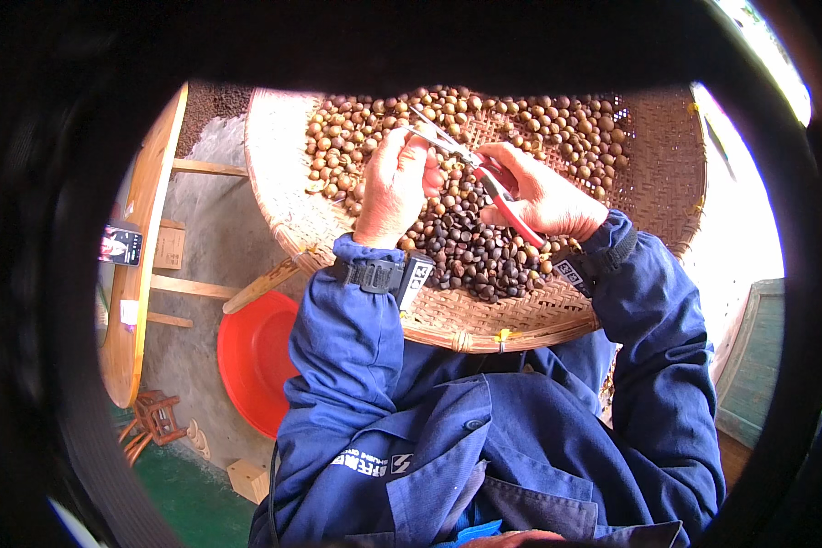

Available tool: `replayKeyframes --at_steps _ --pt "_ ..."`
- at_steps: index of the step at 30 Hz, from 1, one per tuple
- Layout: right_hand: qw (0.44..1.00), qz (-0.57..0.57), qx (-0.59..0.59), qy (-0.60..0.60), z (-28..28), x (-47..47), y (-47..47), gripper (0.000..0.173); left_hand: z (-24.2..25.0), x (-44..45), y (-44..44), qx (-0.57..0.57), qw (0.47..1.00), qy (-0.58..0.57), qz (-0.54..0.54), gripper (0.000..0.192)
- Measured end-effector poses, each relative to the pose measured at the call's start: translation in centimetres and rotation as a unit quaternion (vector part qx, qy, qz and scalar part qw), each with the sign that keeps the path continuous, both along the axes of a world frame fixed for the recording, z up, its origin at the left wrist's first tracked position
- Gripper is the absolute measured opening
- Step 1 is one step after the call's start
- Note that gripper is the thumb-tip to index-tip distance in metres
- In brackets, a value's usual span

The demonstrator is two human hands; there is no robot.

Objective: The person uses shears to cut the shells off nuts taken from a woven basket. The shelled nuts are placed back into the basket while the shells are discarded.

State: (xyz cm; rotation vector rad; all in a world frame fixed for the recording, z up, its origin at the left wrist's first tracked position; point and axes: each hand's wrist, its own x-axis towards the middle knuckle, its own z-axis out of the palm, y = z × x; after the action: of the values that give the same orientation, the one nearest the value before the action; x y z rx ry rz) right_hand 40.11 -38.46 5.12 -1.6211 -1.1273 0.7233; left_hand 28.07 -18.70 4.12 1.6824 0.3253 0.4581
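A round woven bamboo tray lies in front of me, bearing many round brown nuts or seeds and a pile of darker ones nearer its front rim. My right hand grips red-handled scissors or shears, whose metal blades stand apart and point up and left. Beside the blade tips is my left hand, fingers curled and pinched at a small pale brown nut that the blades partly cover. Both wrists carry black straps with small devices over blue sleeves.
At the left stands a wooden table with a phone on its edge. A red plastic basin is on the floor below the tray's left side, near a small wooden block and a brown stool. A greenish panel is at right.
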Motion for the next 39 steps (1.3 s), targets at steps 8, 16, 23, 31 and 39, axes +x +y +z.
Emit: replayKeyframes --at_steps 8,16,23,31,39 --pt "1.000 0.010 -0.004 0.026 0.5 -0.1 0.0 0.073 0.2 0.1 -0.2 -0.013 1.000 -0.007 0.017 0.024" --pt "0.998 0.017 0.011 0.066 0.3 -0.3 -0.1 0.068 1.1 -0.2 -0.7 0.033 0.999 0.017 0.006 0.026" --pt "0.993 0.020 0.030 0.115 0.6 -0.9 0.0 0.061 1.2 -0.4 -0.5 -0.028 0.999 -0.027 0.000 0.023" --pt "0.981 0.021 0.040 0.188 -0.8 -1.5 0.4 0.065 -0.2 0.2 -0.9 -0.088 0.988 -0.124 0.038 0.026" --pt "0.991 -0.050 -0.019 0.119 -2.4 -2.7 2.3 0.074 -0.5 0.8 -0.8 -0.246 0.967 -0.042 0.055 0.057"
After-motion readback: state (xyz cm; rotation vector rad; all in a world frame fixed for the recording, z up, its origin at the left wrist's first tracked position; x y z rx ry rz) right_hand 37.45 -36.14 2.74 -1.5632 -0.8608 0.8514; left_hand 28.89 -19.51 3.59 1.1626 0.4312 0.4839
